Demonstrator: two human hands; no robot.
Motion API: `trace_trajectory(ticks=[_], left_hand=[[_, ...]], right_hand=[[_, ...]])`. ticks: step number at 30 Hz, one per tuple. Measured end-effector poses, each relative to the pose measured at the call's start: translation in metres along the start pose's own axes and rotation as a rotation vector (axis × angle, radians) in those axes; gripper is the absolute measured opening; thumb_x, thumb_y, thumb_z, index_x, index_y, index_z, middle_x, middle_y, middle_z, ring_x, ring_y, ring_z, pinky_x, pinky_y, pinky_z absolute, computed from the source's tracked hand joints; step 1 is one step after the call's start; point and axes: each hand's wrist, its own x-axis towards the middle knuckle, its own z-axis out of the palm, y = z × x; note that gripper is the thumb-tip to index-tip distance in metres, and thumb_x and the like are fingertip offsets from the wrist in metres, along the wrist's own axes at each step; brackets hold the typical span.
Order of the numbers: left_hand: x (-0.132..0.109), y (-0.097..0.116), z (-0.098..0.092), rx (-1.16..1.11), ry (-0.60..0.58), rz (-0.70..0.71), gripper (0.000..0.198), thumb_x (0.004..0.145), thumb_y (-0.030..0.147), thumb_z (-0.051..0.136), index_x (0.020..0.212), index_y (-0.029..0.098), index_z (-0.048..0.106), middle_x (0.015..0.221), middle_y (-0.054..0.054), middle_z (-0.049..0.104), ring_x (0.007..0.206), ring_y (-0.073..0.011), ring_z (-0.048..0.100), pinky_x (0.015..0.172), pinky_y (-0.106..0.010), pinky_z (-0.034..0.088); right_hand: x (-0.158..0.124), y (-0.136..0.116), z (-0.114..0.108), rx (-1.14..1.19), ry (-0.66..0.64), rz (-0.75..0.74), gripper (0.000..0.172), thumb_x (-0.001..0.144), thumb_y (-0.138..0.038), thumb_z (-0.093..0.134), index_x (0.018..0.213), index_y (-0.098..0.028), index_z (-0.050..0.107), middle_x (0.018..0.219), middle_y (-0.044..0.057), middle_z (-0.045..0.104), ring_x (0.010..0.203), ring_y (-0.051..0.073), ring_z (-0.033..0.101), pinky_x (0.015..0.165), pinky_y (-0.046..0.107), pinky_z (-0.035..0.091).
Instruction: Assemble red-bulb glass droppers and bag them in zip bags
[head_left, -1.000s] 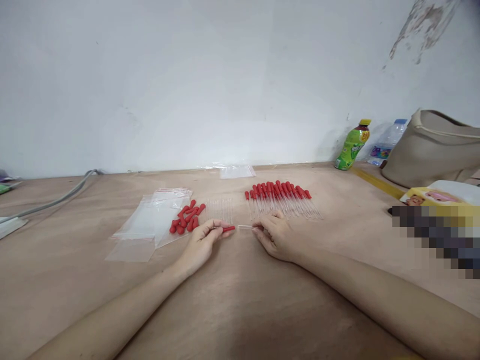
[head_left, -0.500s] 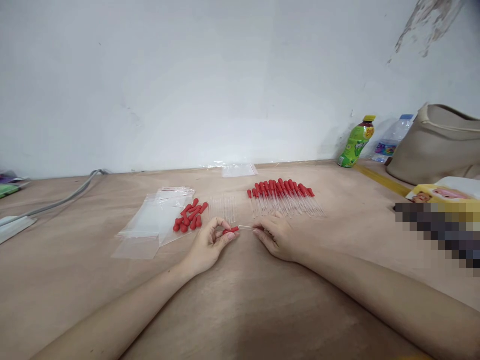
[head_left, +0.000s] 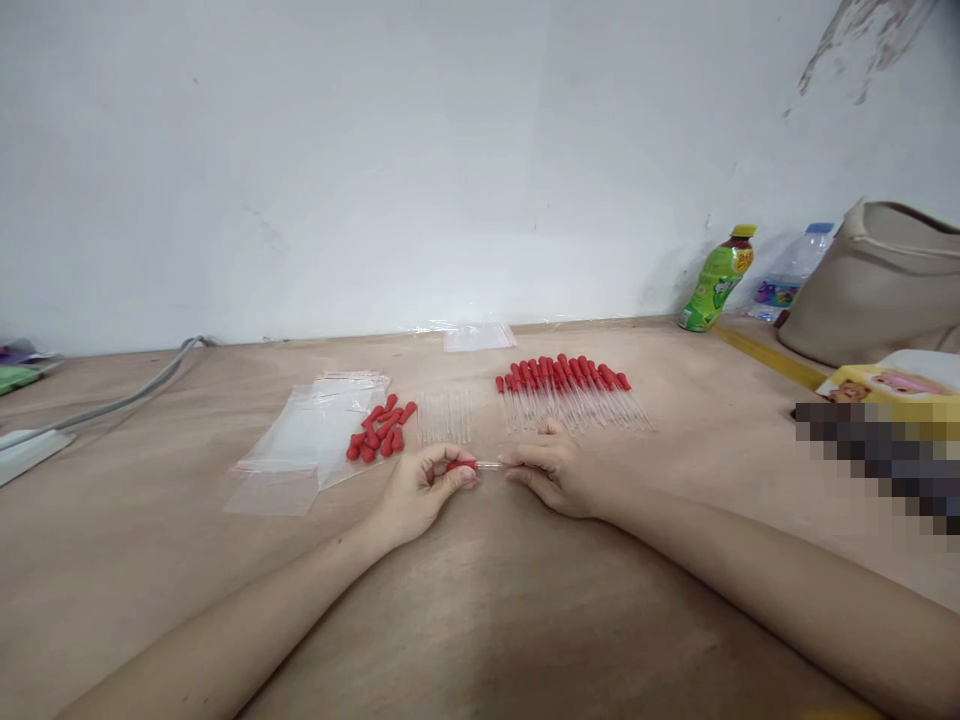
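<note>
While the left hand (head_left: 421, 492) pinches a red dropper bulb (head_left: 462, 466) between thumb and fingers, the right hand (head_left: 553, 478) grips a clear dropper tube (head_left: 490, 464), its end at the bulb's mouth. Just beyond lie loose red bulbs (head_left: 373, 438), bare tubes (head_left: 445, 418) and red-capped droppers (head_left: 561, 384); farther off, a green drink bottle (head_left: 714, 287).

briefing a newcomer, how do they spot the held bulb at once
On the brown table, find the left hand. It pinches the red bulb. Unlike the loose bulbs, it has a clear tube at its end, held by the right hand.
</note>
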Motion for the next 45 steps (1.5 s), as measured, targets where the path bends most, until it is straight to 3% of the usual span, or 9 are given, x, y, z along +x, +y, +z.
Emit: trace_trajectory(ticks=[6, 11, 16, 22, 28, 37, 45], left_hand=[[-0.004, 0.007, 0.002, 0.136, -0.059, 0.037, 0.015, 0.078, 0.027, 0.053, 0.081, 0.014, 0.059, 0.070, -0.001, 0.059, 0.066, -0.0116, 0.056, 0.062, -0.022, 0.045], [-0.003, 0.006, 0.002, 0.244, 0.013, 0.088, 0.017, 0.079, 0.028, 0.053, 0.082, 0.014, 0.061, 0.070, -0.002, 0.061, 0.064, -0.0117, 0.056, 0.057, -0.021, 0.044], [-0.002, -0.002, -0.002, 0.339, 0.073, 0.171, 0.019, 0.077, 0.031, 0.056, 0.087, 0.016, 0.063, 0.081, -0.003, 0.065, 0.071, -0.0139, 0.058, 0.063, -0.024, 0.046], [0.000, -0.005, -0.004, 0.360, 0.074, 0.168, 0.020, 0.077, 0.033, 0.056, 0.088, 0.017, 0.063, 0.080, -0.003, 0.065, 0.068, -0.0129, 0.057, 0.061, -0.023, 0.045], [-0.003, 0.002, -0.002, 0.367, 0.053, 0.135, 0.019, 0.078, 0.033, 0.055, 0.084, 0.017, 0.064, 0.067, 0.000, 0.062, 0.055, -0.0091, 0.050, 0.050, -0.019, 0.039], [-0.004, 0.003, 0.000, 0.378, 0.040, 0.144, 0.019, 0.077, 0.032, 0.055, 0.082, 0.015, 0.063, 0.072, -0.001, 0.063, 0.061, -0.0110, 0.054, 0.055, -0.021, 0.043], [-0.004, 0.001, 0.001, 0.348, 0.033, 0.164, 0.018, 0.077, 0.031, 0.055, 0.082, 0.016, 0.062, 0.074, -0.001, 0.064, 0.064, -0.0117, 0.057, 0.057, -0.021, 0.045]], right_hand=[[0.001, 0.003, -0.004, -0.038, 0.005, -0.051, 0.016, 0.085, -0.022, 0.043, 0.080, -0.018, 0.059, 0.069, 0.000, 0.061, 0.063, 0.010, 0.051, 0.067, 0.029, 0.023], [-0.002, -0.003, 0.002, -0.184, 0.093, -0.054, 0.018, 0.085, -0.019, 0.041, 0.080, -0.017, 0.059, 0.067, 0.000, 0.060, 0.061, 0.011, 0.049, 0.063, 0.029, 0.023], [-0.002, -0.004, -0.001, -0.122, 0.127, -0.030, 0.016, 0.085, -0.020, 0.041, 0.089, -0.015, 0.055, 0.074, 0.004, 0.059, 0.070, 0.013, 0.050, 0.066, 0.027, 0.030], [-0.002, -0.004, -0.006, -0.031, 0.067, 0.043, 0.014, 0.085, -0.018, 0.040, 0.084, -0.016, 0.054, 0.076, 0.003, 0.058, 0.071, 0.013, 0.048, 0.067, 0.026, 0.034], [-0.001, -0.003, -0.001, -0.102, 0.057, -0.012, 0.018, 0.085, -0.018, 0.038, 0.081, -0.016, 0.055, 0.069, 0.001, 0.057, 0.060, 0.011, 0.045, 0.067, 0.029, 0.029], [0.000, -0.007, 0.006, -0.133, 0.110, -0.027, 0.020, 0.084, -0.018, 0.037, 0.073, -0.015, 0.054, 0.062, 0.000, 0.056, 0.055, 0.010, 0.042, 0.065, 0.029, 0.025], [0.003, -0.012, 0.010, -0.126, 0.052, 0.015, 0.025, 0.086, -0.020, 0.034, 0.070, -0.015, 0.052, 0.060, 0.001, 0.054, 0.055, 0.011, 0.042, 0.065, 0.028, 0.026]])
